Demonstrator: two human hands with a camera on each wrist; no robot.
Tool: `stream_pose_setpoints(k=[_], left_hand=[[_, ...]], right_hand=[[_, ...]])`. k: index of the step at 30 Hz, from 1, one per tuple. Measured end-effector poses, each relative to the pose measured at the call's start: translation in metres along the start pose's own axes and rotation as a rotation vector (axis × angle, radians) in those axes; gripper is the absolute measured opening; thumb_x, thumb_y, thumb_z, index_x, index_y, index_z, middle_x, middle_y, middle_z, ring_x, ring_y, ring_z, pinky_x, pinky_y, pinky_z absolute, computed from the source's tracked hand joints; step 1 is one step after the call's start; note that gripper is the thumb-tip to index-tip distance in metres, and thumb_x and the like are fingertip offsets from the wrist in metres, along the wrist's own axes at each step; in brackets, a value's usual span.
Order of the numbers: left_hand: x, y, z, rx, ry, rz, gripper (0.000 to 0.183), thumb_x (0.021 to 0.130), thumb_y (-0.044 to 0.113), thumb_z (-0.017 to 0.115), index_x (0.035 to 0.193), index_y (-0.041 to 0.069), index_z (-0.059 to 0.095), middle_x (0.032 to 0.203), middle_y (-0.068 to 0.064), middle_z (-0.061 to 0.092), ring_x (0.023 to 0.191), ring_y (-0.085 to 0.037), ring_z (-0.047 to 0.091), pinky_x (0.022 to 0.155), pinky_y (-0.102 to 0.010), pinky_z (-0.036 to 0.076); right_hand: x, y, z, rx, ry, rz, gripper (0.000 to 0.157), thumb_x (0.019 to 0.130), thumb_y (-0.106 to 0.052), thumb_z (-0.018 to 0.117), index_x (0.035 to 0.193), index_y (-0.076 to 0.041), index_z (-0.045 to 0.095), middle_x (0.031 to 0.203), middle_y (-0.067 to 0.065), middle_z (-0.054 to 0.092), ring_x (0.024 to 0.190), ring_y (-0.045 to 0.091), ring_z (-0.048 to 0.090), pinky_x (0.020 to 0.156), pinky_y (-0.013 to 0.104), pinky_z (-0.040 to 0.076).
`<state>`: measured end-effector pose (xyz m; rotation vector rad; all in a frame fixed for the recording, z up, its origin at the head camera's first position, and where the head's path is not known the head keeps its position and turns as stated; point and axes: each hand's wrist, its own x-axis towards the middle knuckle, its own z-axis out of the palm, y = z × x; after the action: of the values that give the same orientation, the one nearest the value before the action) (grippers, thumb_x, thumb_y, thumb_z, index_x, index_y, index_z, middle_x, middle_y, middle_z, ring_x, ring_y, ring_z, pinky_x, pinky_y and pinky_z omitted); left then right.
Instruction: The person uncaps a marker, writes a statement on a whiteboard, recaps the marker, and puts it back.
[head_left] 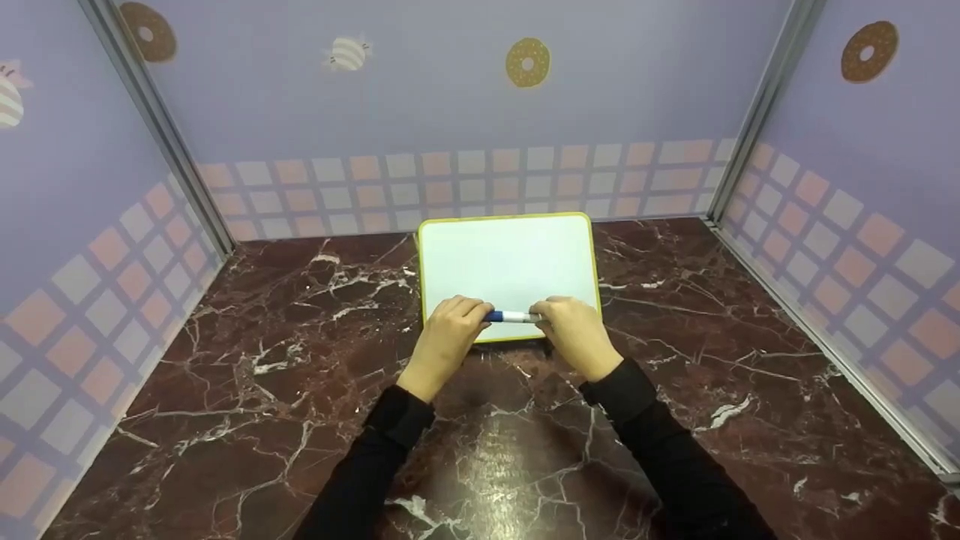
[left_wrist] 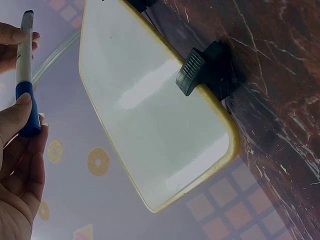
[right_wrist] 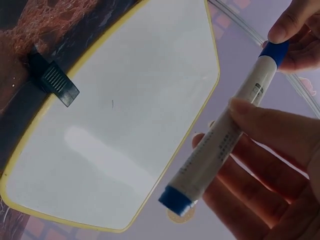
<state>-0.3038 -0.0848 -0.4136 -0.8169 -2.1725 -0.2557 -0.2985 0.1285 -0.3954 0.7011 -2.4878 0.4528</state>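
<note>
A whiteboard marker point(head_left: 514, 316) with a white barrel and blue ends is held level between both hands, in front of the lower part of a whiteboard. My left hand point(head_left: 448, 330) pinches its blue cap point(left_wrist: 28, 114) between thumb and fingers. On the other side, my right hand point(head_left: 576, 334) grips the white barrel point(right_wrist: 210, 155), thumb on top and fingers beneath. The cap sits against the barrel. The yellow-framed whiteboard point(head_left: 510, 259) leans back on the table, and a short dark mark point(right_wrist: 112, 103) shows on its surface.
Black clip feet point(left_wrist: 192, 72) hold the whiteboard's lower edge on the dark red marbled table point(head_left: 285, 420). Behind stands a lilac wall point(head_left: 435, 90) with donut pictures and a checked band. Side walls with metal corner posts point(head_left: 169, 142) bound the table left and right.
</note>
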Motion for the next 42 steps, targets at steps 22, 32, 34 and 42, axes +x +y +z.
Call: stream_pose_setpoints(k=[22,32,34,42], left_hand=[[-0.002,-0.014,-0.003,-0.066,-0.006,-0.045,0.019,0.089,0.018,0.07,0.102,0.004,0.072,0.097,-0.006,0.074,0.088,-0.022,0.068,0.084,-0.034,0.059],[-0.005,-0.042,-0.014,-0.076,0.021,-0.173,0.021,0.088,0.013,0.072,0.105,0.0,0.072,0.1,-0.013,0.073,0.093,-0.028,0.068,0.089,-0.04,0.058],[-0.007,-0.048,-0.017,-0.073,0.035,-0.227,0.02,0.088,0.012,0.072,0.104,0.0,0.072,0.1,-0.014,0.074,0.093,-0.03,0.068,0.088,-0.041,0.058],[-0.02,-0.076,-0.023,-0.06,0.072,-0.539,0.02,0.085,0.008,0.076,0.103,-0.001,0.073,0.101,-0.019,0.073,0.093,-0.037,0.069,0.085,-0.049,0.059]], right_hand=[[0.0,0.01,0.001,-0.037,0.084,-0.012,0.015,0.077,0.0,0.079,0.09,-0.005,0.075,0.083,0.01,0.072,0.076,0.029,0.07,0.067,0.044,0.06],[0.001,0.018,-0.001,-0.033,0.093,0.036,0.014,0.079,-0.002,0.079,0.091,-0.005,0.075,0.084,0.011,0.073,0.074,0.03,0.07,0.062,0.046,0.059],[0.001,0.018,-0.001,-0.036,0.091,0.035,0.014,0.079,-0.003,0.079,0.092,-0.005,0.075,0.084,0.011,0.073,0.074,0.03,0.07,0.062,0.046,0.059],[0.0,0.018,-0.001,-0.042,0.089,0.034,0.014,0.079,-0.002,0.08,0.092,-0.005,0.075,0.084,0.011,0.072,0.075,0.029,0.069,0.064,0.045,0.059]])
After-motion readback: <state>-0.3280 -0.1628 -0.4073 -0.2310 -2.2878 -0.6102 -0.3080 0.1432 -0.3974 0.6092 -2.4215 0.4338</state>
